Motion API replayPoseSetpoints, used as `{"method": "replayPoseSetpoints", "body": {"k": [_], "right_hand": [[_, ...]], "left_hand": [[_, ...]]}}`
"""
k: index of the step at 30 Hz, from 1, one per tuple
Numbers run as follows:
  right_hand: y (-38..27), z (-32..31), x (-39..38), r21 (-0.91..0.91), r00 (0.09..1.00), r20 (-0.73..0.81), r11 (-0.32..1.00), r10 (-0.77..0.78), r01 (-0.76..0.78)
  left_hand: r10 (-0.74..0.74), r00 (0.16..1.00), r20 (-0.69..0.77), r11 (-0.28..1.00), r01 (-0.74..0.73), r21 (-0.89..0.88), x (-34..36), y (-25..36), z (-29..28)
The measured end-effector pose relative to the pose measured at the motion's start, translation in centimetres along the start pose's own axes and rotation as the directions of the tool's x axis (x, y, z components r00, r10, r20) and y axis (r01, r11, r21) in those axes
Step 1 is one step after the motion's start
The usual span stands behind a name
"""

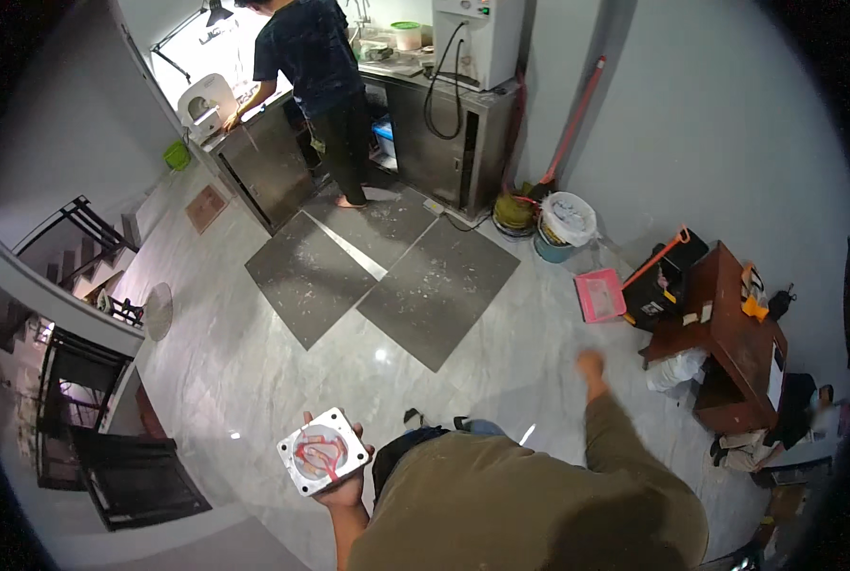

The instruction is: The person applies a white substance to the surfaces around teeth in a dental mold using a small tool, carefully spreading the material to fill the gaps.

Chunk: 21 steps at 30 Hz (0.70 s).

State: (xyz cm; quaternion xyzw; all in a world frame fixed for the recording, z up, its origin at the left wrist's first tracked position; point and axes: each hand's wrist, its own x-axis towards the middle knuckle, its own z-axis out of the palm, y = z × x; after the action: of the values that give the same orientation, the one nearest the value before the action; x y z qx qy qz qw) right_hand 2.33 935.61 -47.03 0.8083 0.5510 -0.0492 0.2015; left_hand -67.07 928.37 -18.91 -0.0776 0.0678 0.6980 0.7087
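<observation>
Plate (322, 453) (square) atop left hand (347, 491)

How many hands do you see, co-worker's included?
3: left hand holding the white square piece; right hand, blurred, over the floor; a co-worker's hand beside the white machine. The co-worker's other hand is hidden.

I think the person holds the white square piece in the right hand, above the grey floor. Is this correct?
Not quite: the head view shows the white square piece in the left hand, above the grey floor.
</observation>
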Motion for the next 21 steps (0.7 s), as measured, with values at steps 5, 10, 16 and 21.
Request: {"method": "replayPoseSetpoints", "body": {"k": [5, 10, 16, 21], "right_hand": [[-33.2, -8.0, -4.3, 0.627, 0.819, 0.563, 0.702, -0.109, -0.337], [-51.9, -16.3, 12.4, 0.550, 0.717, 0.694, 0.691, -0.067, -0.468], [-73.9, -29.3, 42.5, 0.531, 0.721, 0.692, 0.704, -0.039, -0.471], [-95.0, -48.3, 73.5, 0.769, 0.928, 0.367, 0.584, -0.070, -0.260]], "left_hand": [[-0.053, 0.995, 0.079, 0.999, 0.053, 0.007, 28.2, 18.7, 7.8], [-0.137, 0.983, 0.119, 0.984, 0.121, 0.128, 56.7, 32.7, 13.9], [-0.061, 0.968, 0.245, 0.997, 0.048, 0.059, 85.2, 45.3, 20.4], [-0.048, 0.960, 0.276, 0.998, 0.056, -0.021, 103.6, 57.4, 26.3]]}}
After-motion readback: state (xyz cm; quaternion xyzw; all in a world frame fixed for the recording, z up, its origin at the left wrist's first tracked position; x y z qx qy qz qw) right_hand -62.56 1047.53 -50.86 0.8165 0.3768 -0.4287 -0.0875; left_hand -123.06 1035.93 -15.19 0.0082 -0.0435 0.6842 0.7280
